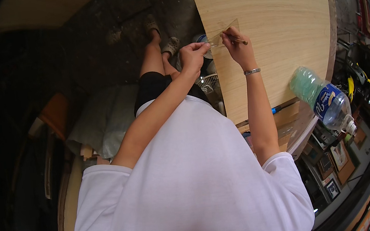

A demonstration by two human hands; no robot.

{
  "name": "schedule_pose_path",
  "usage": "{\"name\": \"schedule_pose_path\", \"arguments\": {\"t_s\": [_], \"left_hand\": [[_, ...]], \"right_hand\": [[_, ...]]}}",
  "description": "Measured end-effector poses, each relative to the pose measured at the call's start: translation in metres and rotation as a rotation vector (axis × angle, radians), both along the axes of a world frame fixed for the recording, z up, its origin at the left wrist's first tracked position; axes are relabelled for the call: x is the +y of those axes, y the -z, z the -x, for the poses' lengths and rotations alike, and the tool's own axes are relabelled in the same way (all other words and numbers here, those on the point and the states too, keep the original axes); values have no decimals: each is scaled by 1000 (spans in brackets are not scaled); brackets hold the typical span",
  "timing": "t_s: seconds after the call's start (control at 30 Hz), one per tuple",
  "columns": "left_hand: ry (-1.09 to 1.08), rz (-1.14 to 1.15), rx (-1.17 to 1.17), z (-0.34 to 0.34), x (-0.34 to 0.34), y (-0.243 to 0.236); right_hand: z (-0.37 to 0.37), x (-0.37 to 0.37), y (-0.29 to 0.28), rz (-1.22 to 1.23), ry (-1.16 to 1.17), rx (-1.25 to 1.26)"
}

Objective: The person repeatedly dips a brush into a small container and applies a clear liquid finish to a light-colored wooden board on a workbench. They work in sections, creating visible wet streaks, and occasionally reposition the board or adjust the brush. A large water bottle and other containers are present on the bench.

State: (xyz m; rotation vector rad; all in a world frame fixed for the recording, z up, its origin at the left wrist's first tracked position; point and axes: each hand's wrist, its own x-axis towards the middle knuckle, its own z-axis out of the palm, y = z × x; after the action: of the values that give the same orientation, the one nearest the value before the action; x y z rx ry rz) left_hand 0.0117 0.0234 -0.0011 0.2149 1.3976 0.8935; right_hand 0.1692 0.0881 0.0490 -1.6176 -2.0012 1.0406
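A large pale wooden board (275, 26) lies on a workbench ahead of me. On its near left part rests a clear triangular set square (226, 31). My left hand (194, 55) pinches the set square's left corner at the board's edge. My right hand (237, 46) holds a pencil (236, 40) with its tip against the set square's edge on the board. A metal bracelet (251, 71) sits on my right wrist.
A plastic water bottle (326, 100) lies on its side at the board's right edge. A blue pen (281, 108) lies by the board's near edge. Picture frames (334, 166) stand lower right. My legs and sandals (164, 44) show over dark floor at left.
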Motion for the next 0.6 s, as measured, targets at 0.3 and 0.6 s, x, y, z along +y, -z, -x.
{"name": "schedule_pose_path", "arguments": {"t_s": [0.3,0.6], "left_hand": [[-45,-44,46,-1,0,4],[0,-46,44,0,0,5]], "right_hand": [[12,11,-15,35,-87,19],[8,5,-10,77,-138,-13]]}}
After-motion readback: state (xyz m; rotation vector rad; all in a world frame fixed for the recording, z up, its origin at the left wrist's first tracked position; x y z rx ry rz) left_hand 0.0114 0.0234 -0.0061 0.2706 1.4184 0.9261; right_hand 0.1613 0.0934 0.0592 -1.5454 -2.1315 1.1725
